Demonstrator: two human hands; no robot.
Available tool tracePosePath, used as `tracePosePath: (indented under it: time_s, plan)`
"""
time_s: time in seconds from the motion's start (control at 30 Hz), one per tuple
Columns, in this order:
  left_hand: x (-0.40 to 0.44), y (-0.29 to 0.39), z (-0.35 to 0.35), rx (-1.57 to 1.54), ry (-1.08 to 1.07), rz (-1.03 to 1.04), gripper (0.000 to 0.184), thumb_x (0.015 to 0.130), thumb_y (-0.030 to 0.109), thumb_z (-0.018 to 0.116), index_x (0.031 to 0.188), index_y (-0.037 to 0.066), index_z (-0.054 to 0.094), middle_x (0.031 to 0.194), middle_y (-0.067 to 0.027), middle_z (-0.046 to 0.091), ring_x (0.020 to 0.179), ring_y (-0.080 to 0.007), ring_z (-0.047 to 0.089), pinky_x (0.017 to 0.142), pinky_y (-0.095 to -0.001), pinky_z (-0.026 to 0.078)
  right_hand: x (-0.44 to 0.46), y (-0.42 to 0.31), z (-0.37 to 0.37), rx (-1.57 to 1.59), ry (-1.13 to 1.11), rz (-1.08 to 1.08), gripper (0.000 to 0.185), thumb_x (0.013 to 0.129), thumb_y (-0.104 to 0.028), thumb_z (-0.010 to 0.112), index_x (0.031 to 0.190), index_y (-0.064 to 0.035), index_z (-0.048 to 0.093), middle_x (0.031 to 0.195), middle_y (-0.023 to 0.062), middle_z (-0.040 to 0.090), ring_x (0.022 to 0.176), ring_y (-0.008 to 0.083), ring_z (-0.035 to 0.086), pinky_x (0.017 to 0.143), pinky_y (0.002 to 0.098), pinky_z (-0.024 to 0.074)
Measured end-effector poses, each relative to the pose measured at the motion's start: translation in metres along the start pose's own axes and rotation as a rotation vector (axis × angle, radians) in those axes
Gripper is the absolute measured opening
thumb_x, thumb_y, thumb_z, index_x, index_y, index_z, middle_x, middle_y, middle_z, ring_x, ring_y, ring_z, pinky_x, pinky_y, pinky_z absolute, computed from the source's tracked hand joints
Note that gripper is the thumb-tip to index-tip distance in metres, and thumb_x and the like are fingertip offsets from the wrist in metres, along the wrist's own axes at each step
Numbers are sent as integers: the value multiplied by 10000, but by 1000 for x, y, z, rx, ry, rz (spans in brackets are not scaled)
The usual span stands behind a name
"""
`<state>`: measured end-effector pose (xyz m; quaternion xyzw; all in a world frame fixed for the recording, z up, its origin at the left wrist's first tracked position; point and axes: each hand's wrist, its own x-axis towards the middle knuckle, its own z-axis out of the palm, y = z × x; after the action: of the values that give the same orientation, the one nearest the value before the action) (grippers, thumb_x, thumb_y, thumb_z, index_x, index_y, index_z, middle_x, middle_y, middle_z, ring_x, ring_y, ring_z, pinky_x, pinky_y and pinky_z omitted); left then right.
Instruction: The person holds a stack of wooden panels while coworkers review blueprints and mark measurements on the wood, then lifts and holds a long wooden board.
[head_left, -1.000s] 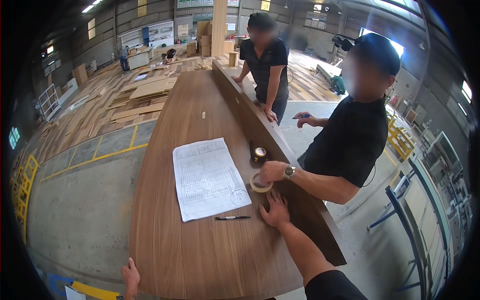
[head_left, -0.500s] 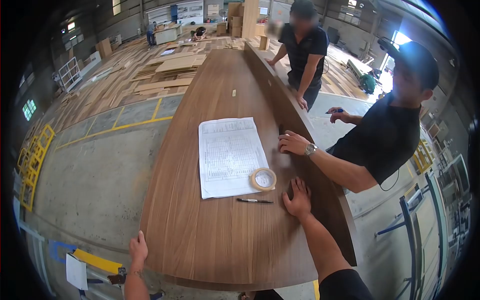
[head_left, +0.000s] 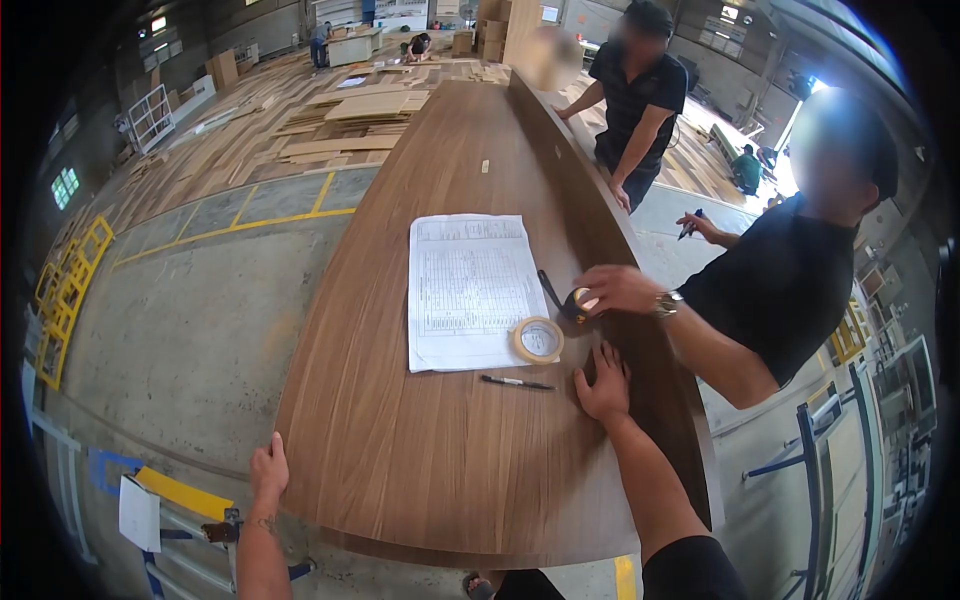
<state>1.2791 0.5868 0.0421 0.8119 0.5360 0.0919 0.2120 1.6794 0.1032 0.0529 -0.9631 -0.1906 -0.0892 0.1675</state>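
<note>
Panel (head_left: pixel 440 450) runs lengthwise from you; right hand (head_left: pixel 605 388) atop, fingers slightly apart; left hand (head_left: pixel 268 466) at its left edge, grip unclear.

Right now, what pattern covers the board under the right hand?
The board: brown, streaked wood grain, clearest in the head view.

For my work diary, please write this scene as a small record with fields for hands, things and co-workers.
Left hand: at the left edge of the wooden panel
Right hand: palm down on the panel, beside the upright board
Paper: printed table, lying on the panel
Tape roll: over the paper's lower right corner
Black pen: on the panel, just below the paper
Nearest co-worker: one hand at the tape measure, other holding a dark pen
Next co-worker: standing farther along the upright board
</note>
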Motion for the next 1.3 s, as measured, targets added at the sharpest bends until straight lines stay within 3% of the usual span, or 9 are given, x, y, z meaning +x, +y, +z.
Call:
tracePosePath:
  time_s: [0.5,0.6,0.67,0.8,0.87,0.9,0.97,1.07,1.3]
  plan:
    - [14,-12,30,-78,38,70,667,989,538,465,861,-79,681,882,-312,670,908,-507,628,790,-549,489,-2,12,-4,27,44,-1,676,872,-405,628,1408,-10,507,1524,227,420,1453,352,335,1171,503,278]
    - [-10,-7,5,2,246,138,519,998,466,496,922,-18,666,941,-259,684,901,-473,634,764,-545,490,-13,-7,1,110,77,-44,709,863,-425,648,1421,-18,487,1548,250,371,1455,387,318,1161,520,293]
    - [-14,0,8,10,328,218,332,1001,374,527,1035,55,613,1112,-209,652,920,-441,629,729,-544,487,-38,-8,-6,96,109,-60,732,857,-434,659,1436,-31,463,1574,268,308,1451,423,308,1158,523,301]
    - [-24,5,2,-72,290,270,285,996,323,544,1126,71,570,1289,-193,568,1039,-421,601,805,-529,491,-122,-2,-8,-10,-2,-152,809,871,-495,640,1462,3,401,1580,257,302,1459,423,293,1170,524,281]
    - [-38,7,4,197,297,562,425,991,342,544,1281,32,539,1425,-200,484,1289,-389,494,1014,-512,441,-170,-7,-25,-43,-69,-187,797,904,-508,590,1484,-4,379,1581,235,316,1471,400,283,1193,511,241]
    - [-47,6,11,166,289,560,425,991,342,544,1281,32,539,1425,-200,484,1289,-389,494,1014,-512,441,-196,-9,-34,-24,-47,-213,779,925,-510,556,1497,-15,370,1582,222,322,1477,387,278,1205,503,219]
    - [-53,4,15,266,116,700,597,983,352,522,1445,-14,429,1545,-213,378,1447,-381,325,1164,-537,273,-232,-17,-47,-20,-53,-197,755,954,-517,500,1519,-38,352,1586,204,325,1488,365,265,1213,500,192]
    - [-93,1,14,288,46,621,724,977,389,496,1537,-22,293,1614,-217,265,1512,-367,205,1209,-553,170,-281,-23,-56,-66,-31,-227,762,956,-534,486,1529,-53,343,1584,203,328,1484,364,272,1204,518,200]
    - [-152,1,7,268,-20,602,899,942,526,495,1535,-87,212,1628,-282,150,1522,-425,114,1216,-574,88,-300,-19,-58,-15,14,-267,816,929,-573,505,1498,-3,371,1564,219,348,1470,407,272,1185,572,187]
